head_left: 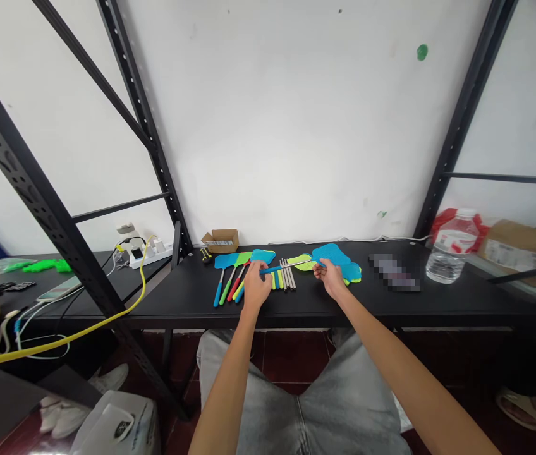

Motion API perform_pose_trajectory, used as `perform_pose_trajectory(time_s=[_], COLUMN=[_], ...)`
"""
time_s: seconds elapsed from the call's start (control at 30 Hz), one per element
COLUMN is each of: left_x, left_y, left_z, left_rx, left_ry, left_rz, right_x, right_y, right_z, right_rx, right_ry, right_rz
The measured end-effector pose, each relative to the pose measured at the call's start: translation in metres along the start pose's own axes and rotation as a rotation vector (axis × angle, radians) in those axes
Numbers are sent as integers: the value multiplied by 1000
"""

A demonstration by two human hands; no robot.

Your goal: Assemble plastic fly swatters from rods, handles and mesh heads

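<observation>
A blue fly swatter [332,253] with a metal rod is held level above the desk, between both hands. My left hand [257,284] is closed round its blue handle. My right hand [328,278] pinches it near the base of the blue head. Left of my left hand lie several fly swatters side by side, among them a blue one [224,260] and a green one [242,258]. Metal rods [289,278] with coloured handles lie between my hands. Beyond them is a yellow-green swatter head [299,261]. More blue heads [354,272] lie beside my right hand, partly covered.
A small open cardboard box [221,241] stands at the back of the black desk [173,297]. To the right are a blurred dark packet [395,273], a water bottle [452,246] and a carton [519,249]. A yellow cable [142,284] crosses the left side, near a rack post [54,196].
</observation>
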State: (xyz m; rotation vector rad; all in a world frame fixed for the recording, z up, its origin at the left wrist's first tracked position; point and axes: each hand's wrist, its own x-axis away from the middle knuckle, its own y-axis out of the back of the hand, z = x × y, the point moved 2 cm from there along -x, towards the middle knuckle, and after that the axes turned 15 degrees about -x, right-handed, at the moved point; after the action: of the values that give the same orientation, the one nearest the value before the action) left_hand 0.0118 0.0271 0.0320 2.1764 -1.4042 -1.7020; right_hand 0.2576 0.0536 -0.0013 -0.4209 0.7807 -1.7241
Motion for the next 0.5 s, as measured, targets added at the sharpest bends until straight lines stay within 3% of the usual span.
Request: perform_pose_trajectory(time_s=[0.5], left_x=[0], left_y=[-1], left_z=[1], left_rx=[90], left_ry=[37], left_rz=[76], right_x=[-4], right_y=[5], right_z=[-2], right_rx=[-55], right_ry=[1], right_rz=[-16])
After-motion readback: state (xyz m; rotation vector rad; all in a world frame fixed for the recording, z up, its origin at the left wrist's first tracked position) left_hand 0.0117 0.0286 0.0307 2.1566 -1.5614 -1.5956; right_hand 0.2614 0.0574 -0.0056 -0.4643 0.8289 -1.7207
